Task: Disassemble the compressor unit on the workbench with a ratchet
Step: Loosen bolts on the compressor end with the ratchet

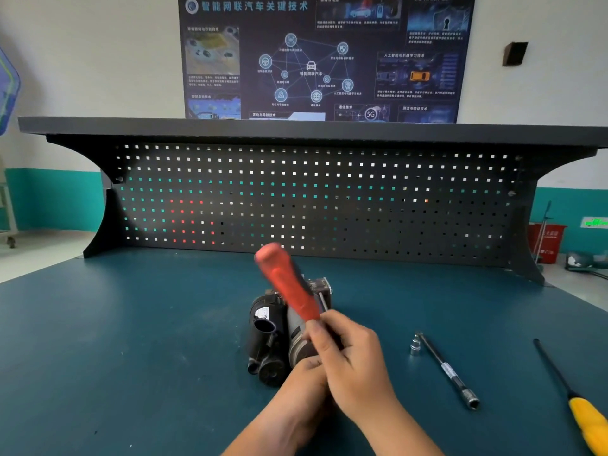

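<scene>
Lying in the middle of the blue counter point(131, 340), toward its front, the compressor unit point(273, 337) has its dark ported end to the left and its metal cylinder under the hands. The right hand point(348, 357) has its fingers curled round the lower end of a red-handled tool point(289, 284), whose blurred grip slants up and away. The working tip is hidden behind the fingers, so I cannot tell which fastener it meets. The left hand point(306, 386) sits below, against the unit's near end, mostly covered, and I cannot tell its grip. For this step, I judge the tip should seat squarely before any turn, with the left hand bracing the body against rolling. An extension bar point(444, 366) with a socket point(415, 347) lies to the right, and a yellow-handled screwdriver point(585, 419) lies beyond it.
</scene>
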Available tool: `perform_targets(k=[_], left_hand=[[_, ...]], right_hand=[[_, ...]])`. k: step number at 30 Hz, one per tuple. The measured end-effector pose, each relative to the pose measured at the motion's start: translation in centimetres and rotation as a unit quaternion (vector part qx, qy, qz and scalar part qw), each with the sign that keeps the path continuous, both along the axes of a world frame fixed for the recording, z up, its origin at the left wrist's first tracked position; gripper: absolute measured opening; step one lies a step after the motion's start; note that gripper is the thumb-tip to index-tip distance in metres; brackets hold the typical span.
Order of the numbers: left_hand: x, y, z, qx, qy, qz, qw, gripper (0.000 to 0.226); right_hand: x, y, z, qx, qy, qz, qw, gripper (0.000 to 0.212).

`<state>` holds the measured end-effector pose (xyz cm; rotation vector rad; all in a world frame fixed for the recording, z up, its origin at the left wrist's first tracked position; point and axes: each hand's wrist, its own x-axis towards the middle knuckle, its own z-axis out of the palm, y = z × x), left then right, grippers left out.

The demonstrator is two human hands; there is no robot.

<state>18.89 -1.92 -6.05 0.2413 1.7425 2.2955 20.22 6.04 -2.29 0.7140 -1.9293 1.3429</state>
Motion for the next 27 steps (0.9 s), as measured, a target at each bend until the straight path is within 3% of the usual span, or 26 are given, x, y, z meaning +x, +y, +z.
perform_targets(k=[3, 7, 9, 11, 12, 14, 17, 20, 21, 24, 26, 27], left_hand=[[0.0, 0.2, 0.3, -0.002, -0.009, 0.012, 1.000, 0.021], [0.1, 0.5, 0.5, 0.009, -0.019, 0.023, 1.000, 0.028], [-0.1, 0.4, 0.4, 0.002, -0.020, 0.025, 0.999, 0.037], [-0.1, 0.3, 0.4, 0.003, -0.037, 0.020, 0.999, 0.037], [-0.1, 0.2, 0.4, 0.006, -0.044, 0.019, 0.999, 0.034], [-0.1, 0.2, 0.3, -0.012, -0.053, 0.022, 0.998, 0.028], [0.0, 0.1, 0.3, -0.034, -0.044, 0.023, 0.998, 0.031], [-0.1, 0.0, 0.0, -0.046, -0.038, 0.014, 0.998, 0.020], [-0.1, 0.1, 0.1, -0.050, -0.035, 0.010, 0.998, 0.015], [-0.2, -0.2, -0.3, -0.069, 0.012, 0.021, 0.997, 0.032], [-0.2, -0.1, -0.1, -0.071, 0.012, 0.027, 0.997, 0.033], [0.0, 0.0, 0.2, -0.056, 0.007, 0.017, 0.998, 0.030]], right_hand=[[0.1, -0.1, 0.7, -0.239, -0.076, 0.055, 0.966, 0.038], [-0.6, 1.2, 1.2, -0.521, -0.197, 0.041, 0.829, 0.041], [-1.0, 1.9, 1.3, -0.609, -0.231, 0.059, 0.756, 0.042], [-1.2, 2.1, 1.5, -0.631, -0.240, 0.070, 0.734, 0.044], [-1.3, 2.0, 1.5, -0.616, -0.234, 0.068, 0.749, 0.044], [-1.3, 1.7, 1.5, -0.540, -0.208, 0.060, 0.813, 0.043], [-0.6, 0.7, 1.2, -0.386, -0.134, 0.082, 0.909, 0.040], [-0.3, 0.1, 0.4, -0.206, -0.061, 0.092, 0.972, 0.041], [-0.3, 0.0, 0.3, -0.132, -0.040, 0.076, 0.988, 0.041], [-0.3, 0.1, 0.2, 0.045, 0.007, -0.004, 0.999, 0.034], [-0.3, 0.0, 0.3, 0.035, 0.007, -0.013, 0.999, 0.036], [-0.1, -0.1, 0.4, -0.021, -0.010, 0.004, 1.000, 0.038]])
